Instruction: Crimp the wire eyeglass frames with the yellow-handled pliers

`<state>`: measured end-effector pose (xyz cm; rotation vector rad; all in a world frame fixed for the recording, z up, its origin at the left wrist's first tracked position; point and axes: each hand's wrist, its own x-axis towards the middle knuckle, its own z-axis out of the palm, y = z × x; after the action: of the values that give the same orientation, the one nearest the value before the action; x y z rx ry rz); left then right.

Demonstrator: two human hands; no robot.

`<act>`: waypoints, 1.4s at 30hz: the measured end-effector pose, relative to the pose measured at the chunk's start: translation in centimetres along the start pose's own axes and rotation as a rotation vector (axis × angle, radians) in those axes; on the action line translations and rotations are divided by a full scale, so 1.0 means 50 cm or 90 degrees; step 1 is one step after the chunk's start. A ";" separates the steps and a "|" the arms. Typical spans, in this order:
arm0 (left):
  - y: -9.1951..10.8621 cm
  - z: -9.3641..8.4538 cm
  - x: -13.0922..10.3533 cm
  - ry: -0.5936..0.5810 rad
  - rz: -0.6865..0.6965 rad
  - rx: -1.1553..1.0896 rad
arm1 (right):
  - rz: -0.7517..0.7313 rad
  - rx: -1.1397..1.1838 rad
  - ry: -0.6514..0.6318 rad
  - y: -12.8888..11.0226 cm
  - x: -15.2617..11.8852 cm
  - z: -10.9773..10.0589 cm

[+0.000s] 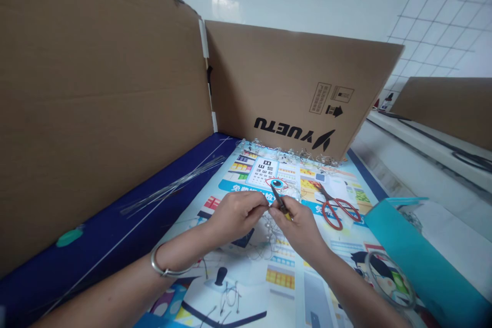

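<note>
My left hand is closed in a pinch, its fingertips meeting those of my right hand over the middle of the printed sheet. What it pinches looks like thin wire, mostly hidden by the fingers. My right hand grips slim pliers with a dark tip and a yellow handle; the tip points up and away from me. Thin wire strands with small clear bits are seen just below the hands. Red-handled scissors lie to the right of my right hand, blades partly apart.
Long straight wires lie on the blue surface at left. Short bent wires sit near me. Cardboard panels stand behind and left, with small wire pieces along their foot. At right are a teal box and a clear ring.
</note>
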<state>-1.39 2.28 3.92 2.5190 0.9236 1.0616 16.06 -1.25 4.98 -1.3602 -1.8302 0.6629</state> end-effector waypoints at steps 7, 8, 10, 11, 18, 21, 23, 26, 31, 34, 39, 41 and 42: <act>-0.008 0.009 -0.003 -0.010 0.017 0.043 | -0.025 -0.026 0.018 0.013 -0.001 0.006; -0.009 0.010 -0.004 -0.012 0.022 0.047 | -0.019 -0.027 0.021 0.015 -0.001 0.008; -0.010 0.013 -0.006 -0.017 0.031 0.064 | -0.010 -0.022 0.024 0.019 -0.003 0.011; -0.011 0.015 -0.007 -0.017 0.038 0.080 | -0.005 -0.018 0.023 0.020 -0.004 0.012; -0.019 0.032 -0.015 0.010 0.112 0.244 | 0.033 -0.001 0.001 0.032 -0.004 0.019; -0.022 0.038 -0.015 0.018 0.107 0.257 | 0.001 -0.056 0.009 0.033 0.000 0.018; -0.023 0.040 -0.012 0.017 0.086 0.232 | -0.019 -0.079 0.010 0.034 0.003 0.016; -0.022 0.036 -0.004 -0.017 0.020 0.109 | -0.030 -0.078 0.013 0.039 0.007 0.012; -0.013 0.023 0.008 -0.103 -0.096 -0.080 | 0.016 -0.065 0.010 0.047 0.010 0.008; -0.011 0.023 0.007 -0.097 -0.112 -0.066 | 0.023 -0.025 -0.010 0.048 0.010 0.009; -0.016 0.031 0.000 -0.079 -0.090 -0.031 | 0.004 -0.014 0.002 0.050 0.011 0.014; -0.017 0.033 -0.001 -0.072 -0.076 -0.019 | 0.007 -0.008 0.008 0.049 0.011 0.016; -0.017 0.033 -0.001 -0.068 -0.070 -0.013 | 0.010 -0.002 0.007 0.048 0.010 0.016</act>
<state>-0.61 2.93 2.34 2.4512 1.0026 0.8891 16.69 0.00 2.79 -1.3797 -1.8134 0.6594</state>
